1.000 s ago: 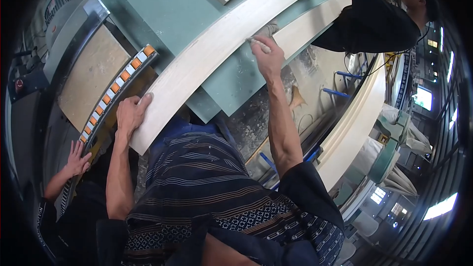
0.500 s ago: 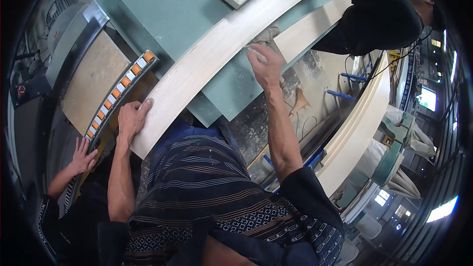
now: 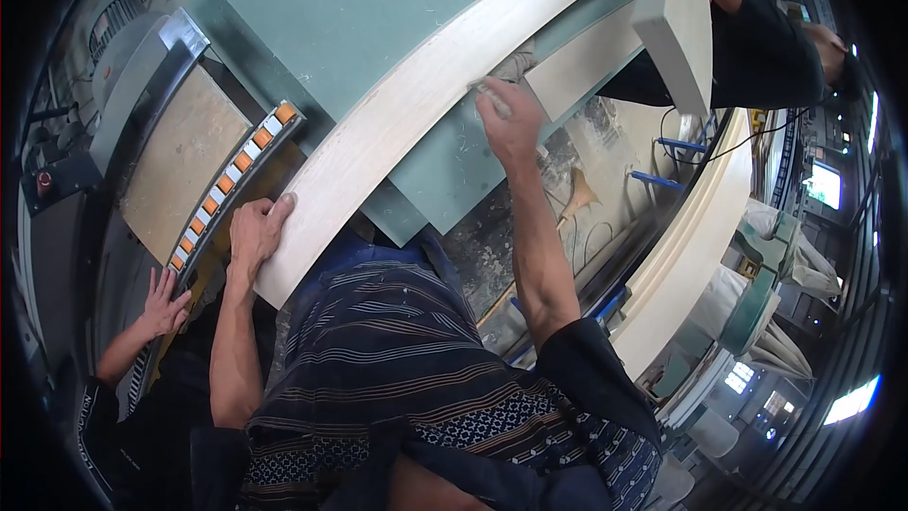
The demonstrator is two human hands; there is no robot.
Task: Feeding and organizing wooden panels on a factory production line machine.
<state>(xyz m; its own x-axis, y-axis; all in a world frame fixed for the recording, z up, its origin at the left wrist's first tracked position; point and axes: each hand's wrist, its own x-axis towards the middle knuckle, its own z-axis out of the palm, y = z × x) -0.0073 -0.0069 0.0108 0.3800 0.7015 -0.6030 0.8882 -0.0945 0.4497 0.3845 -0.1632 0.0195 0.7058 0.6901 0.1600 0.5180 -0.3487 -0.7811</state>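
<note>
A long, pale, curved wooden board (image 3: 430, 76) runs diagonally from my lap to the far side of a green table (image 3: 350, 9). My left hand (image 3: 255, 232) is closed around its near end, thumb on the top face. Beside the board's right edge, about midway along, my right hand (image 3: 511, 123) is pinched with the fingertips at the edge. Whatever sits in that pinch is too small to make out. Just beyond the right hand, a crumpled grey cloth (image 3: 515, 63) lies by a second pale board (image 3: 582, 61).
At upper right a co-worker (image 3: 771, 47) is at a tilted pale board (image 3: 676, 24). Another person's open hand (image 3: 161, 308) is near an orange-and-white roller strip (image 3: 225, 185) at left. Stacked curved boards (image 3: 686, 265) and blue clamps (image 3: 654, 180) stand to the right.
The short board on the table's far side has been lifted and swung right, beside the co-worker. My left hand keeps its place; my right hand has barely shifted along the board's edge.
</note>
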